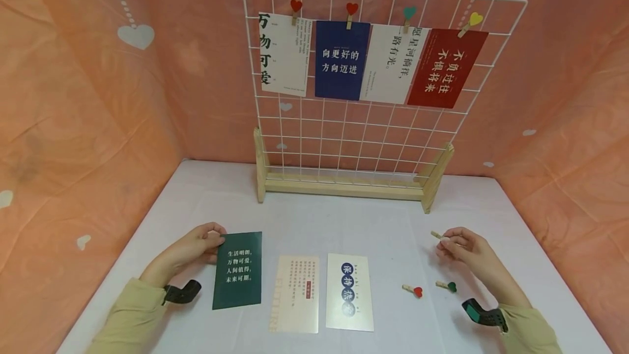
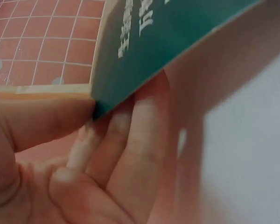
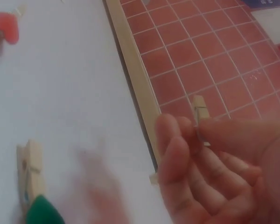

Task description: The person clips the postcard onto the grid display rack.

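Observation:
My left hand pinches the upper left corner of a dark green card with white lettering. In the left wrist view the thumb lies on the card's face and the fingers are behind it. My right hand holds a small wooden clothespin between thumb and fingers, a little above the table. The right wrist view shows the clothespin's wooden end sticking up past the fingertips; the rest of it is covered by the hand. Below that hand lie a green-heart clothespin and a red-heart clothespin.
A cream card and a white card with blue circles lie at the front of the white table. Behind stands a white wire grid on a wooden base. Several cards hang along its top from heart clothespins.

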